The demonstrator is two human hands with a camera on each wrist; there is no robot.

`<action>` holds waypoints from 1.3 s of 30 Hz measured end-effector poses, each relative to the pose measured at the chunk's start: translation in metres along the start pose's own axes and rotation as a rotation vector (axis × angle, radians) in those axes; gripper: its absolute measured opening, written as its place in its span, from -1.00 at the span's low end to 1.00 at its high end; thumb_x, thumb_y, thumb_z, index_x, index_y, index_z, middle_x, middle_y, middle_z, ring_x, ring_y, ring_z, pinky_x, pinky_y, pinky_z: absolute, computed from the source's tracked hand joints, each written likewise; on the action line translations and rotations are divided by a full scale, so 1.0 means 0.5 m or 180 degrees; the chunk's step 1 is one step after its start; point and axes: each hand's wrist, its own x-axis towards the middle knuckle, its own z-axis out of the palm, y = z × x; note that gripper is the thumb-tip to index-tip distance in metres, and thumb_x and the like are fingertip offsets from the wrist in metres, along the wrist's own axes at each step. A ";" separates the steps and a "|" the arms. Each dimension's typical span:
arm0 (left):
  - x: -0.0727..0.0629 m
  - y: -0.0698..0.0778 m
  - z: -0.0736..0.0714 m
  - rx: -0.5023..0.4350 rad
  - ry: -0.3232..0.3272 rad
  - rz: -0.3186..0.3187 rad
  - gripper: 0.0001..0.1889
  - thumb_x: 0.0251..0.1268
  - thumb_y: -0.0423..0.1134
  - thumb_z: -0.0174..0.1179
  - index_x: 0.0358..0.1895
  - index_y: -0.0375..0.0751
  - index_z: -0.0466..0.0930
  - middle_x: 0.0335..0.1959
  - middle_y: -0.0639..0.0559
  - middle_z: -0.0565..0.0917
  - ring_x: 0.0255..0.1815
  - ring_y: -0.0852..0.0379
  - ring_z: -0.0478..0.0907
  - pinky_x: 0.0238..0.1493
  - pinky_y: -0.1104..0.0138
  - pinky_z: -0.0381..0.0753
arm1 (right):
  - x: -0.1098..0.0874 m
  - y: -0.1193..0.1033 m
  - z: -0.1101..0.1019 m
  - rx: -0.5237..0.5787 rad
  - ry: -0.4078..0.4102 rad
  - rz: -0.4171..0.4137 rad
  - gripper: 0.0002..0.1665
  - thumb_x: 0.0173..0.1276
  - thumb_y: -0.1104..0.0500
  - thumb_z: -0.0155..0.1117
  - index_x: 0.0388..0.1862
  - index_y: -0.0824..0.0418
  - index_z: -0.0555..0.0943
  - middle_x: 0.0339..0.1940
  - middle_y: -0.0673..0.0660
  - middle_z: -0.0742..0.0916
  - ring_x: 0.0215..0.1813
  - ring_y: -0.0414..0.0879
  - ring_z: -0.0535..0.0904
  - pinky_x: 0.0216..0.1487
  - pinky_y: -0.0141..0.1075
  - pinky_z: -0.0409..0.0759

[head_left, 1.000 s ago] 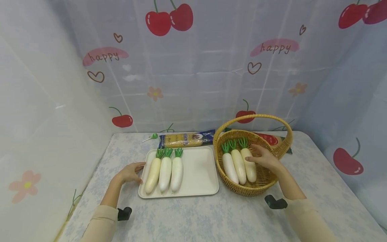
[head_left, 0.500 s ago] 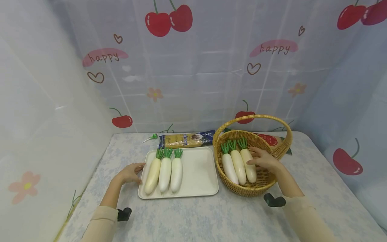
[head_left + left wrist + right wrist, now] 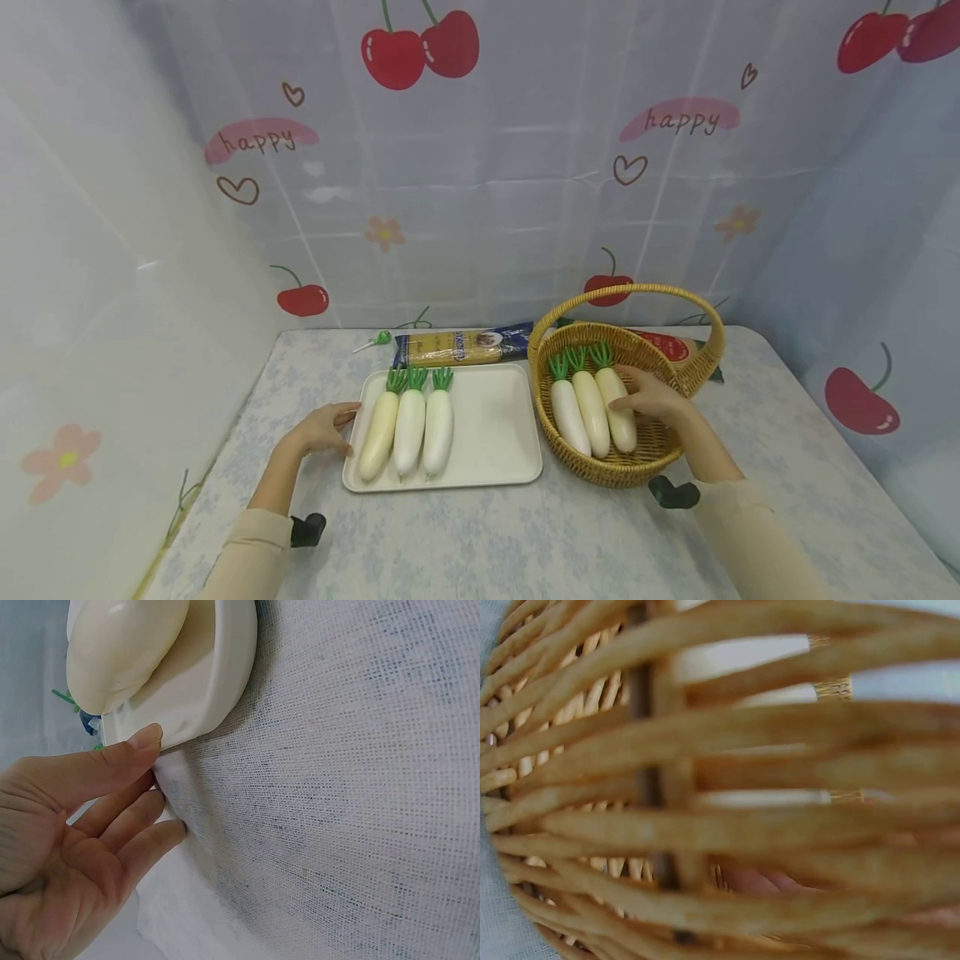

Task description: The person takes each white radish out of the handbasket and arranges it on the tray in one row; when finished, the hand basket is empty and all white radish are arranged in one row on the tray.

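Observation:
Three white radishes with green tops lie side by side on the left half of a white tray; the right radish is nearest the middle. My left hand is at the tray's left edge, thumb and fingers apart. In the left wrist view its thumb touches the tray rim. Three more radishes lie in a wicker basket. My right hand reaches inside, its thumb across the basket's rightmost radish and its fingers by the leafy end. Basket weave fills the right wrist view and mostly hides this hand.
Behind the tray lie a pasta packet and a green lollipop. A red-labelled packet is partly behind the basket. The basket's tall handle arches above it. A patterned curtain hangs behind the table.
My right hand and forearm have shifted slightly to the left, with the thumb a little lower on the rightmost radish. The left hand, tray and basket stay in place.

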 end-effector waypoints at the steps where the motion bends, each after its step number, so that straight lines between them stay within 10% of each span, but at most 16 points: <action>1: 0.000 0.000 0.000 0.0003 0.0004 -0.0004 -0.06 -0.22 -0.52 0.43 0.36 -0.51 0.15 0.31 -0.47 0.26 0.32 -0.34 0.23 0.28 -0.07 0.31 | 0.000 0.000 0.001 -0.0033 0.0009 -0.0010 0.00 0.24 0.26 0.27 0.44 0.53 -0.10 0.31 0.65 0.20 0.25 0.46 0.28 -0.14 -0.06 0.65; 23: 0.001 -0.002 0.000 -0.0028 0.0007 -0.0018 -0.07 -0.22 -0.53 0.43 0.36 -0.51 0.16 0.32 -0.45 0.26 0.33 -0.33 0.23 0.29 -0.06 0.30 | 0.013 0.006 0.013 -0.0298 0.0331 -0.0115 0.02 0.13 0.29 0.32 0.39 0.61 -0.05 0.31 0.66 0.20 0.30 0.44 0.18 0.22 0.20 0.33; 39: 0.001 -0.005 0.001 -0.0033 0.0017 0.0039 -0.07 -0.24 -0.54 0.41 0.35 -0.53 0.16 0.31 -0.46 0.27 0.32 -0.34 0.24 0.29 -0.06 0.31 | -0.015 -0.014 0.019 -0.0022 0.0602 -0.0082 -0.03 0.25 0.17 0.24 0.44 0.51 -0.04 0.23 0.61 0.36 0.20 0.40 0.38 -0.07 -0.09 0.61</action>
